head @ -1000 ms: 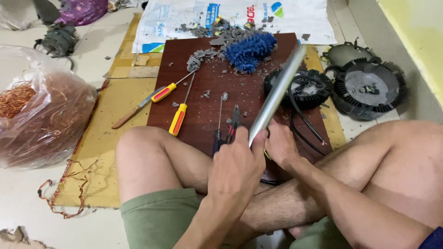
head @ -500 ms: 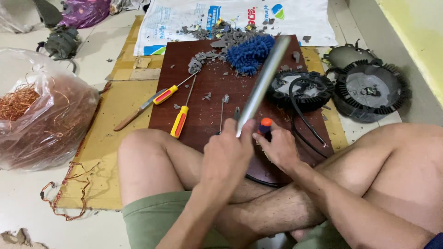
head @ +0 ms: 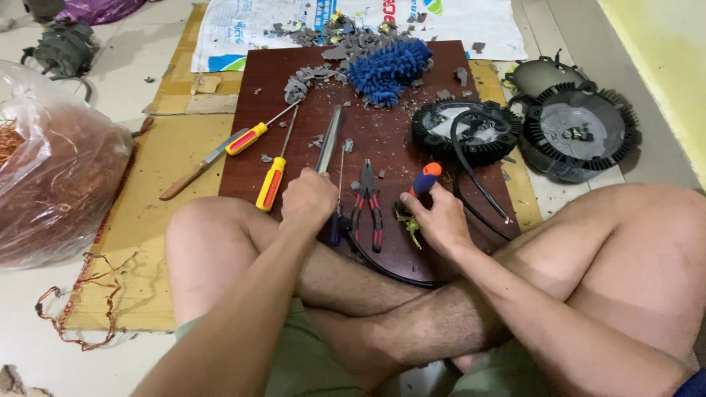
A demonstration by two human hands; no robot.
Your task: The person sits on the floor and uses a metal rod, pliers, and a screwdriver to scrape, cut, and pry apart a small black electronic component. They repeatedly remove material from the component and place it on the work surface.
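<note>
1. My left hand (head: 309, 200) is closed around the lower end of a metal pipe (head: 329, 138), which points toward 12 o'clock over the brown board (head: 412, 154).
2. My right hand (head: 440, 220) grips a tool with an orange-and-blue handle (head: 425, 179), just at 3 o'clock of the red-handled pliers (head: 367, 198).
3. Yellow-handled screwdrivers (head: 271, 182) lie at 9 o'clock of the pipe; a black round motor housing (head: 465, 131) sits at 2 o'clock.

Person wearing olive-green shorts (head: 294, 360), arms and legs bare.
No sleeves are showing on either forearm; both hands, left hand (head: 309, 200) and right hand (head: 440, 220), are going without gloves, rings or watch.
</note>
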